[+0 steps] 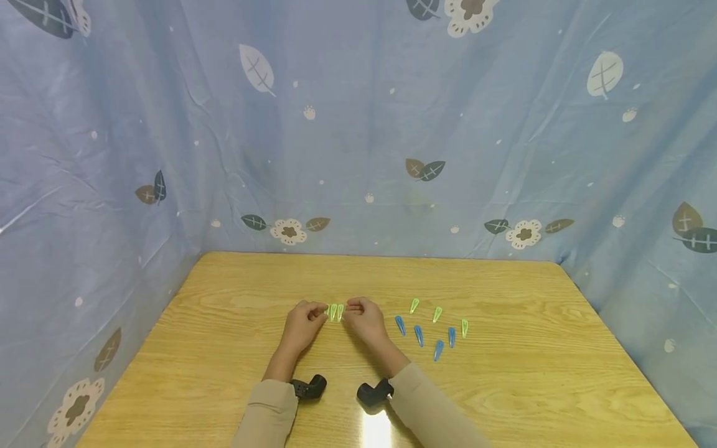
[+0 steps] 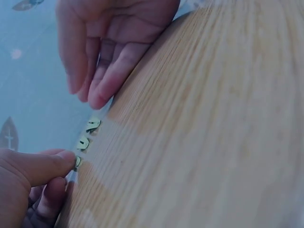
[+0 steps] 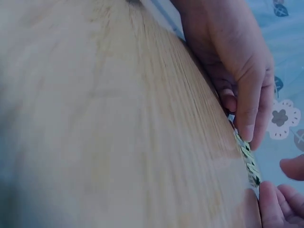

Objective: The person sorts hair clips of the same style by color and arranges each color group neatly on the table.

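Hairclips [image 1: 419, 336] on woodgrain table [image 1: 549, 373], blue curtain [image 1: 347, 137].

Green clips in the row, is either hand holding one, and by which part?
The left hand touches the leftmost green clip at its outer side; whether it's pinched can't be told. The right hand holds nothing visible.

This is a curtained-off table spot: a pale blue, leaf-and-flower-printed fabric curtain [image 1: 358, 130] hangs behind and along both sides of a yellowish wood-grain table [image 1: 224, 348] with rounded far corners; the kind of room beyond cannot be told.
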Demonstrator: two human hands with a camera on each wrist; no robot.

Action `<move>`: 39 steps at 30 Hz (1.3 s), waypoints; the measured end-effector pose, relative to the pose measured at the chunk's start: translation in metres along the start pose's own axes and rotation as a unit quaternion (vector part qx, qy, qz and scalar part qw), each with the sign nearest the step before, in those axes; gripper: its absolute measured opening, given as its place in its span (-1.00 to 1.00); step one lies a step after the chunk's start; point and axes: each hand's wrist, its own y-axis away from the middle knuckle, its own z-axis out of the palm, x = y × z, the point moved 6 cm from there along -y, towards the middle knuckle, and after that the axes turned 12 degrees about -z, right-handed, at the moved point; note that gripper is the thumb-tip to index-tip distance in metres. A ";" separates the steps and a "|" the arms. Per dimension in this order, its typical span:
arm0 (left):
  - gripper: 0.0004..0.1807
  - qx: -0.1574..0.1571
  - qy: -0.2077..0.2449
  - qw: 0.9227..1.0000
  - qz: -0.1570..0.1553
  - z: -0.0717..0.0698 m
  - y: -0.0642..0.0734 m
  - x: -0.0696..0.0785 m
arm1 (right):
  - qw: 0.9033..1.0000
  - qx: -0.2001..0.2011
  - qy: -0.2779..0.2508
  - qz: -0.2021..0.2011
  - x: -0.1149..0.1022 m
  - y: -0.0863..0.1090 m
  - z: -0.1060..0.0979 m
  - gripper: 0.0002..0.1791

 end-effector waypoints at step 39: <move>-0.77 0.005 -0.012 1.000 -0.007 0.002 -0.003 -0.002 | 0.996 0.075 0.006 -0.037 -0.001 0.058 -0.202 -0.54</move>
